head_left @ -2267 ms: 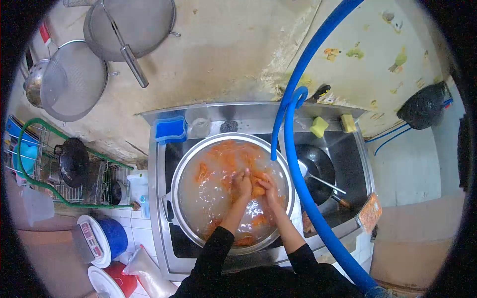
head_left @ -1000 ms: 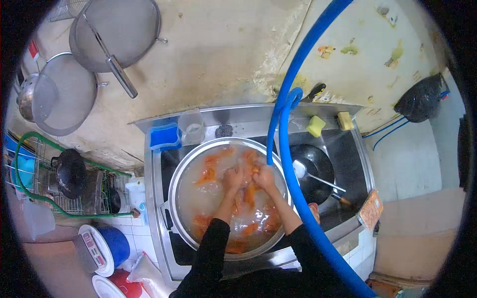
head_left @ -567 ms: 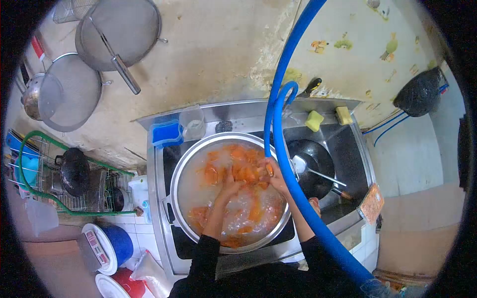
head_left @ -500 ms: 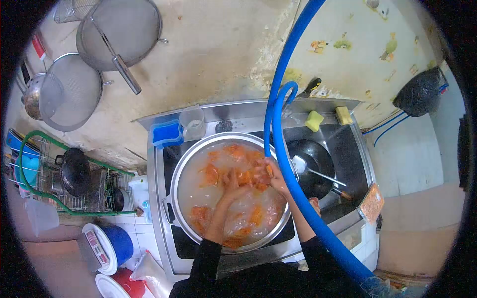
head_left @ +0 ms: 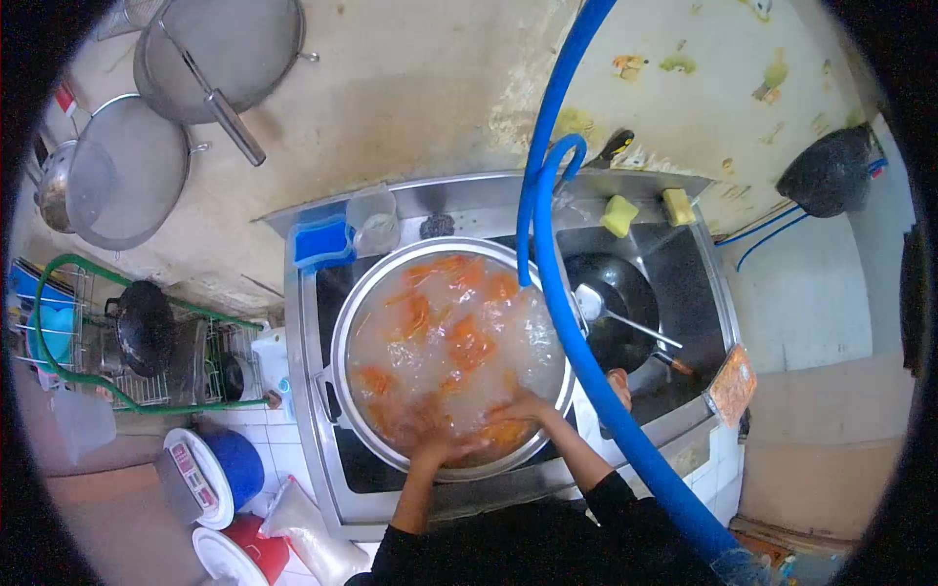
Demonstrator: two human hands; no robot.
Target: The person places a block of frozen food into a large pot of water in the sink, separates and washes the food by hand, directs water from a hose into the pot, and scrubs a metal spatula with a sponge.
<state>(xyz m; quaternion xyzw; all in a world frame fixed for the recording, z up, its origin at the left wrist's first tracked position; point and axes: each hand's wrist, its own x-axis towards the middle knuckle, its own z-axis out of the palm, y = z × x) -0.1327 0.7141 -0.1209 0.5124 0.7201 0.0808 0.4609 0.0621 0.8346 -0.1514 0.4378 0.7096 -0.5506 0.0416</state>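
Note:
A large metal pot [head_left: 344, 337] of cloudy water stands over the left side of the sink, with several orange pieces [head_left: 471, 344] in it whose kind I cannot make out. My left hand [head_left: 437, 438] is dipped in the water at the near side, thumb spread away from blurred fingers, among orange pieces. To its right, my right hand [head_left: 520, 410] reaches in over the near-right rim; its fingers are under water beside more orange pieces, and whether they grip any is hidden.
A thick blue hose [head_left: 576, 356] arches over the pot's right side. In the right basin sits a dark wok [head_left: 625, 283] with a spatula [head_left: 635, 327]. Sponges [head_left: 618, 216] and a blue container [head_left: 323, 242] line the back ledge. A dish rack [head_left: 186, 361] stands left.
Both hands have moved from the middle and far right of the pot to its near side and lower into the water. The orange pieces have shifted, and the water is stirred up.

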